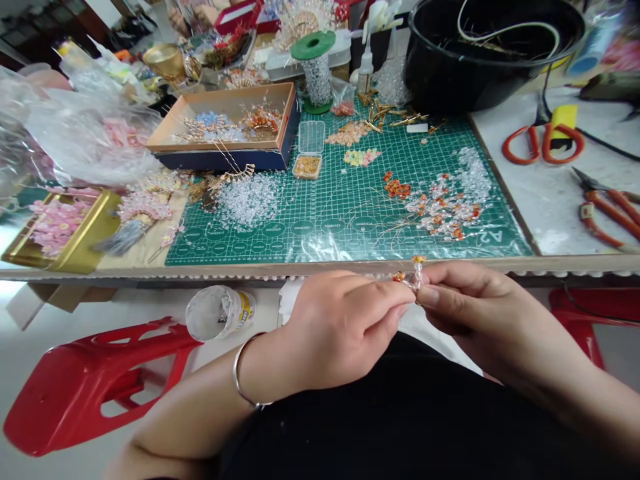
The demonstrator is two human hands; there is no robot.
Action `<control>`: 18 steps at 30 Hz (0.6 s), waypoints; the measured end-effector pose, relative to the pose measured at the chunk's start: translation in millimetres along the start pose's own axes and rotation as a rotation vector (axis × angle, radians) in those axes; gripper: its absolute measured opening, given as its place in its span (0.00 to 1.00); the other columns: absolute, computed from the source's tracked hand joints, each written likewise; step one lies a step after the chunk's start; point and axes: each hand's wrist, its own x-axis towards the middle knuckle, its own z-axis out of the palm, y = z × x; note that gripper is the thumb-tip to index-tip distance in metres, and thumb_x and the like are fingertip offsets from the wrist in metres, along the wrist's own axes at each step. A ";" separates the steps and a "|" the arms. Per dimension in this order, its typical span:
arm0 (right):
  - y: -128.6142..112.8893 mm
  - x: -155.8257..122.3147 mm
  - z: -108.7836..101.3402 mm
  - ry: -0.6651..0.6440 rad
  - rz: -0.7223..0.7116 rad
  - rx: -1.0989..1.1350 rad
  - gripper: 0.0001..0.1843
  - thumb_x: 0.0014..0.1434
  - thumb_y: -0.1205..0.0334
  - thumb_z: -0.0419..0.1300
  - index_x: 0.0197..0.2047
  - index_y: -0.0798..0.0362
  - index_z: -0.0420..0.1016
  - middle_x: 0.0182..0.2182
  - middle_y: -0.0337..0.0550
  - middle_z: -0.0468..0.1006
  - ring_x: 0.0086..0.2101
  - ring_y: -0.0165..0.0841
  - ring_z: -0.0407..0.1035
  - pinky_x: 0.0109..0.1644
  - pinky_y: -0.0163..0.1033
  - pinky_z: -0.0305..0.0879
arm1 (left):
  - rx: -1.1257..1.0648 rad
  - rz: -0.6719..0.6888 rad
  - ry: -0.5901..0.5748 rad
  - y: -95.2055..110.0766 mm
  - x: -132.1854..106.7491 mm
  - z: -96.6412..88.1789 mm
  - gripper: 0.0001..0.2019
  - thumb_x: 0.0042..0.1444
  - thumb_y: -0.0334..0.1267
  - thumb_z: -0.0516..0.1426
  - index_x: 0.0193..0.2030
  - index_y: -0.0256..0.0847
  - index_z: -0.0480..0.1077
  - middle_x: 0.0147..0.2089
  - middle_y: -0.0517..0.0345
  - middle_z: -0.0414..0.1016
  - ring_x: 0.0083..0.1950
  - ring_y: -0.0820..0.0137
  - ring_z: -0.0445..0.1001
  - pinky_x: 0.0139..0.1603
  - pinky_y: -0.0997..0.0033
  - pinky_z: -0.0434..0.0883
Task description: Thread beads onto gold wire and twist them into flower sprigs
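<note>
Just in front of the table edge, my left hand (345,327) and my right hand (475,300) meet at the fingertips. Between them is a small beaded ornament (418,272) with clear beads and orange flower-like tips. Both hands pinch it closed between thumb and fingers; its lower part is hidden by them. Beyond, on the green cutting mat (310,243), lies a cluster of clear and orange beaded sprigs (445,207) with thin wires. Beside it sits a small heap of orange beads (397,187). A pile of clear beads (249,200) lies further left.
Red-handled scissors (520,145) and pliers (607,207) lie at the right. A cardboard box (225,150) with beaded pieces, a wire or bead spool (317,77) and a black tub (450,73) stand at the back. Below left are a red stool (75,387) and a white bucket (213,317).
</note>
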 end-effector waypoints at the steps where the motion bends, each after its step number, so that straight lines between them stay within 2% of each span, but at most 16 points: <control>1: 1.1 0.3 -0.4 -0.011 0.004 0.001 0.12 0.48 0.46 0.76 0.32 0.42 0.86 0.26 0.40 0.76 0.22 0.29 0.56 0.24 0.35 0.57 | -0.014 0.014 0.000 -2.2 -0.7 0.2 0.07 0.67 0.31 0.53 0.45 0.39 0.73 0.30 0.60 0.80 0.26 0.74 0.73 0.32 0.72 0.67; 6: 1.9 0.6 -4.7 -0.085 0.024 0.009 0.12 0.49 0.47 0.76 0.33 0.43 0.86 0.29 0.41 0.79 0.28 0.32 0.67 0.31 0.36 0.67 | -0.096 0.115 0.029 -14.5 -6.8 5.5 0.07 0.65 0.29 0.54 0.44 0.39 0.73 0.25 0.62 0.75 0.24 0.75 0.67 0.29 0.73 0.63; 8: -0.9 -0.1 -7.5 -0.123 0.035 0.003 0.11 0.50 0.48 0.76 0.33 0.44 0.86 0.30 0.41 0.80 0.30 0.33 0.70 0.33 0.36 0.67 | -0.182 0.062 0.031 -18.5 -9.5 9.5 0.04 0.64 0.30 0.56 0.41 0.40 0.73 0.25 0.63 0.75 0.24 0.76 0.66 0.29 0.73 0.63; 9: -2.6 -0.7 -8.9 -0.142 0.040 -0.009 0.11 0.49 0.49 0.76 0.32 0.44 0.87 0.29 0.40 0.80 0.31 0.32 0.70 0.33 0.35 0.66 | -0.253 -0.016 0.009 -20.6 -10.2 11.4 0.03 0.63 0.32 0.57 0.38 0.40 0.72 0.26 0.62 0.75 0.25 0.76 0.67 0.30 0.73 0.64; 11: -5.8 -2.3 -11.6 -0.181 0.064 -0.051 0.10 0.49 0.51 0.77 0.32 0.44 0.86 0.28 0.38 0.79 0.29 0.30 0.67 0.31 0.33 0.63 | -0.488 -0.257 -0.120 -26.5 -9.3 14.1 0.05 0.62 0.37 0.60 0.35 0.39 0.72 0.27 0.61 0.75 0.26 0.75 0.69 0.31 0.74 0.66; 14: -9.1 -4.5 -12.8 -0.248 0.156 -0.144 0.11 0.49 0.51 0.77 0.31 0.46 0.86 0.26 0.37 0.79 0.27 0.29 0.65 0.32 0.34 0.61 | -0.878 -0.590 -0.423 -38.7 -0.4 13.0 0.11 0.58 0.44 0.63 0.34 0.38 0.72 0.26 0.62 0.72 0.26 0.74 0.71 0.28 0.74 0.68; 16: -10.2 -5.2 -10.8 -0.307 0.208 -0.201 0.13 0.49 0.48 0.76 0.30 0.47 0.86 0.27 0.39 0.81 0.29 0.31 0.69 0.36 0.36 0.64 | -0.923 -0.653 -0.569 -45.7 10.5 8.0 0.11 0.54 0.43 0.66 0.35 0.38 0.72 0.28 0.62 0.73 0.27 0.75 0.71 0.29 0.74 0.68; 18: -10.3 -5.4 -7.7 -0.352 0.224 -0.235 0.14 0.48 0.47 0.76 0.30 0.48 0.86 0.28 0.40 0.82 0.31 0.33 0.71 0.38 0.38 0.65 | -0.803 -0.587 -0.654 -48.0 24.0 0.1 0.08 0.53 0.38 0.66 0.35 0.39 0.73 0.30 0.61 0.75 0.30 0.75 0.72 0.32 0.74 0.68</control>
